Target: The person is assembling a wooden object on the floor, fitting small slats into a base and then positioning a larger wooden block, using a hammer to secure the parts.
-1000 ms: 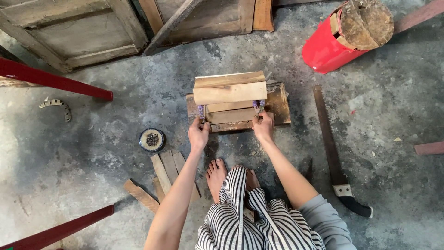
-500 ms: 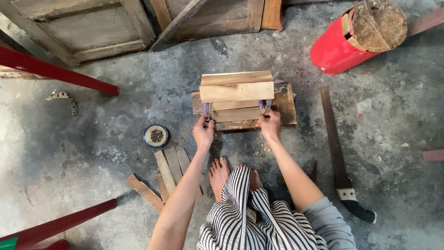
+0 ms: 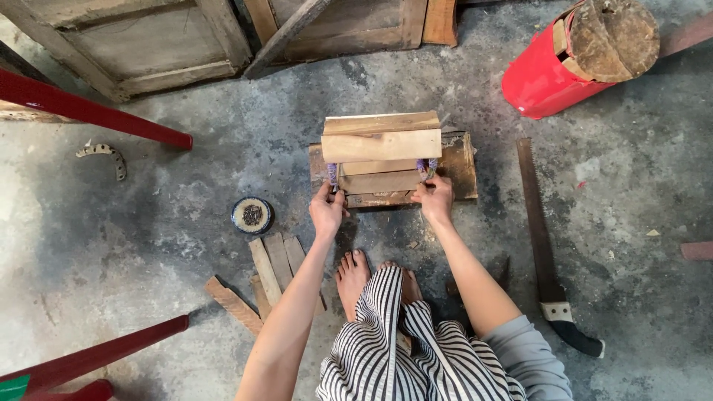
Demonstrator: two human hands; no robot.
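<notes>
I see my left hand (image 3: 327, 209) and my right hand (image 3: 435, 199) both down at the near edge of a small stack of pale sawn wooden blocks (image 3: 381, 152), which sits on a flat brown wooden board (image 3: 462, 165) on the grey concrete floor (image 3: 148, 245), straight ahead of my bare feet (image 3: 352, 273). Each hand is closed in a pinch on a purple cord loop (image 3: 332, 175) at its own end of the stack. To my left, near the hand, lies a small round tin with dark contents (image 3: 252, 214), and just below it a few loose thin wooden slats (image 3: 271, 271). To my right a long handsaw with a black handle (image 3: 546, 245) lies on the floor, well apart from the stack. A red cylindrical container capped by a log round (image 3: 564, 63) stands beyond it.
</notes>
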